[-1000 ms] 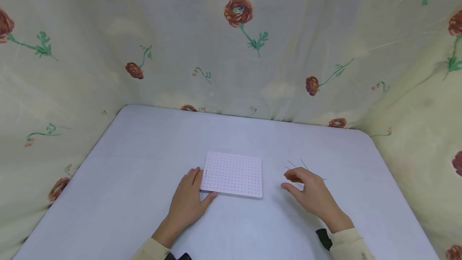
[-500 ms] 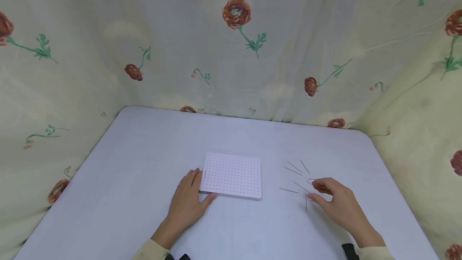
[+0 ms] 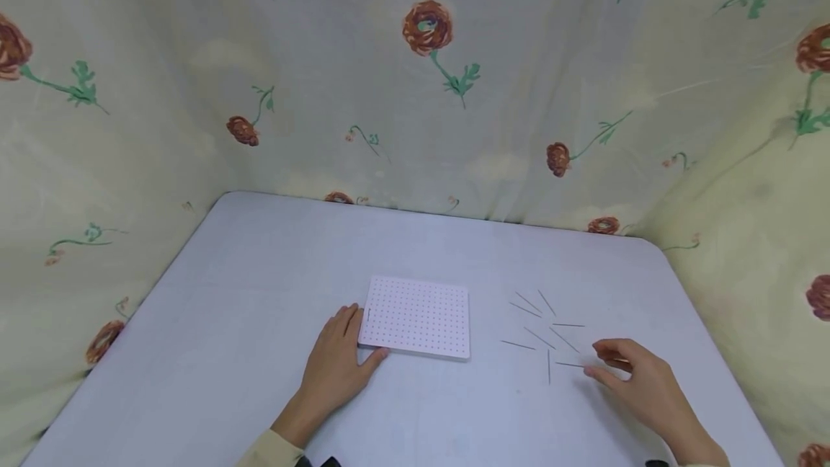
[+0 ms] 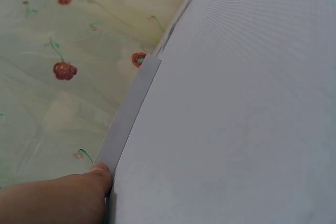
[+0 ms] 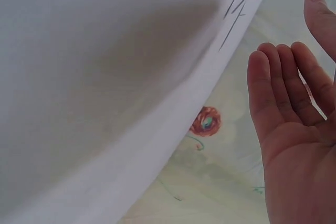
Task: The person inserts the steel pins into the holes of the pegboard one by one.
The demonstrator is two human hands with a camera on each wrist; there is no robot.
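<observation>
A white board with a grid of small holes (image 3: 415,316) lies flat on the white table. My left hand (image 3: 333,362) rests at its near left corner, fingers stretched along the left side and thumb against the front edge. In the left wrist view that thumb (image 4: 100,174) touches the side of the board (image 4: 128,114). Several thin dark sticks (image 3: 568,325) lie scattered right of the board. My right hand (image 3: 638,380) hovers at their right edge, fingers and thumb apart. The right wrist view shows nothing in its palm (image 5: 294,129).
The white table (image 3: 259,258) has rounded far corners. A cloth with a flower print (image 3: 311,114) hangs behind it and along both sides. A dark band (image 3: 656,463) shows at the right wrist.
My right hand has moved right and toward me, away from over the sticks, which now show fully. My left hand and the board have stayed in place.
</observation>
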